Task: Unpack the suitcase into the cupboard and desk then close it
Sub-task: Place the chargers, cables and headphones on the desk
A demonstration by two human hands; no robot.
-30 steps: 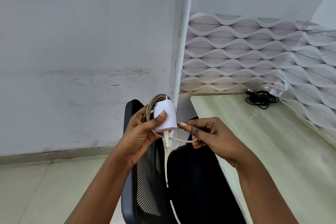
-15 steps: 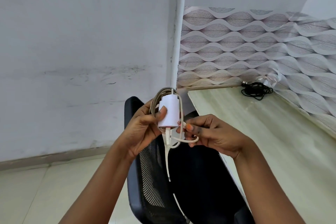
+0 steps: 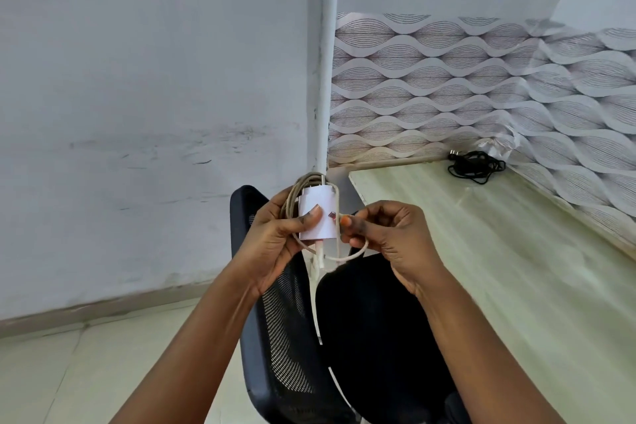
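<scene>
A white charger block (image 3: 321, 217) with a pale cable coiled round it is held up in front of me, above the chair. My left hand (image 3: 275, 241) grips the block, thumb pressed on its front face. My right hand (image 3: 385, 234) pinches a loop of the charger cable (image 3: 358, 251) just right of the block. A loose end of the cable hangs down over the chair. The pale wooden desk (image 3: 499, 268) lies to the right. No suitcase or cupboard is in view.
A black mesh office chair (image 3: 361, 337) stands directly below my hands, pushed against the desk's left edge. A tangled black cable (image 3: 476, 165) lies at the desk's far corner by the patterned wall. A white pillar (image 3: 323, 62) rises behind the desk corner.
My right hand has drawn the cable loop closer to the block, and my left thumb has shifted on the block's face. The block has turned a little, showing a small mark on its front.
</scene>
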